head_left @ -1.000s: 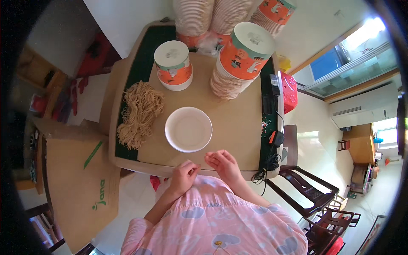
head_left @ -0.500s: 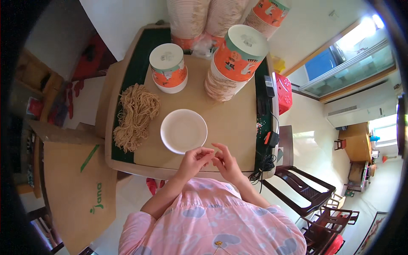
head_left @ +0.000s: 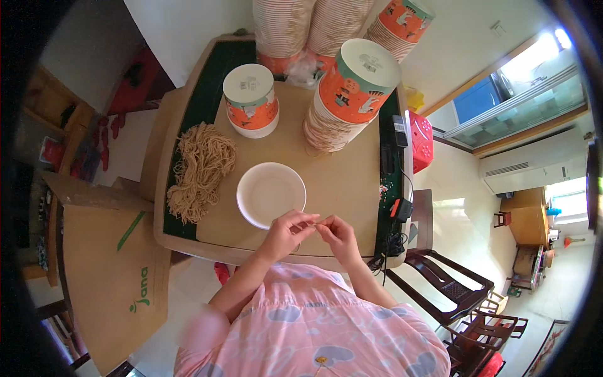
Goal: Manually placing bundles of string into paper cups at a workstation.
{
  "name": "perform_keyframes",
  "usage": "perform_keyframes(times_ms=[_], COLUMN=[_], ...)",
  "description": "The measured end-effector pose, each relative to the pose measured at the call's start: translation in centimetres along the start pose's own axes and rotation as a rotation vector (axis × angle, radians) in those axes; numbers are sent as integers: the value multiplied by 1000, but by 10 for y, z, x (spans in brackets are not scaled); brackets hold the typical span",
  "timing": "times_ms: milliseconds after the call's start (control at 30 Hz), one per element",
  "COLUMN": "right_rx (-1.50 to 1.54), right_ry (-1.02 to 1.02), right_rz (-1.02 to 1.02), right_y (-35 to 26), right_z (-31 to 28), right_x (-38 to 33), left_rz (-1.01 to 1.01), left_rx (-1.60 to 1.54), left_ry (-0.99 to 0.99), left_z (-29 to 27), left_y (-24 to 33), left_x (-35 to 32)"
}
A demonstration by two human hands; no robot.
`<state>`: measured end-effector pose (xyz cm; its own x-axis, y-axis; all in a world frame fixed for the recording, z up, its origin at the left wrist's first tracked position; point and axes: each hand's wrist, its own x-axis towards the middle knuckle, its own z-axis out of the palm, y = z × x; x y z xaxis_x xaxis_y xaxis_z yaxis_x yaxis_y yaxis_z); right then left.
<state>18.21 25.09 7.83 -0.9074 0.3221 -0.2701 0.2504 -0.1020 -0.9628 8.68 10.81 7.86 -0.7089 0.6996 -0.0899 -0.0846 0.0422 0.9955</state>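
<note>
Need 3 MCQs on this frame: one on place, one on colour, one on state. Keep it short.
1. Where does the pile of noodles lie relative to the white bowl?
A. to its left
B. to its right
C. inside it

2. What colour is the band on the two cup stacks standing on the table?
A. blue
B. orange
C. black

3. How are the hands placed?
A. both flat on the table
B. fingertips together just below the bowl
C. each gripping a cup stack

Answers:
1 A, the noodles sit on the table left of the bowl, clear of its rim.
2 B, both stacks show an orange printed band under a white base.
3 B, the left hand and right hand meet at the fingertips by the bowl's near rim; whether they pinch something is too small to tell.
</note>
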Motion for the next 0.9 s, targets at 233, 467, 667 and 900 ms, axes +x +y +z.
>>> perform_keyframes(times_ms=[233, 467, 667, 900], right_rx=[335, 143, 16, -112], right_ry=[-201, -272, -78, 69], right_rz=[276, 290, 38, -48], right_y=[-1, -7, 1, 6], right_z=[-13, -16, 1, 12], right_x=[6, 10, 9, 18], left_rz=[193, 387, 250, 181], left_rx=[244, 499, 432, 458], left_ry=[15, 62, 113, 134], left_z=[1, 2, 4, 4], left_y=[5, 10, 6, -5], left_x=[-2, -5, -2, 9])
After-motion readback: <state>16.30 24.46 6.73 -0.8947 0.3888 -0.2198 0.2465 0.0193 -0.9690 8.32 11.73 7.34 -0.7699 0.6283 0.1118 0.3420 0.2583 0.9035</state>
